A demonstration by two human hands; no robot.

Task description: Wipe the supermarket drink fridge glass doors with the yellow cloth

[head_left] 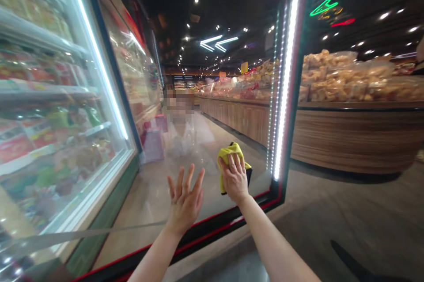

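Observation:
A glass door [205, 184] with a black and red frame stands swung out in front of me. My right hand [234, 178] presses a yellow cleaning cloth [232, 148] with dark edging against the lower right part of the pane. The cloth is bunched under the palm and fingers, and a dark corner sticks out at the right. To its left, my left hand [185, 198] is raised with fingers spread and nothing in it. Whether its fingertips touch the glass I cannot tell.
At left, a lit cooler [49, 92] holds shelves of packaged goods, blurred. A bright light strip [285, 83] runs up the door's right edge. Beyond it stands a curved wood-panelled counter [357, 138] piled with bagged food [344, 76]. A blurred figure shows through the pane.

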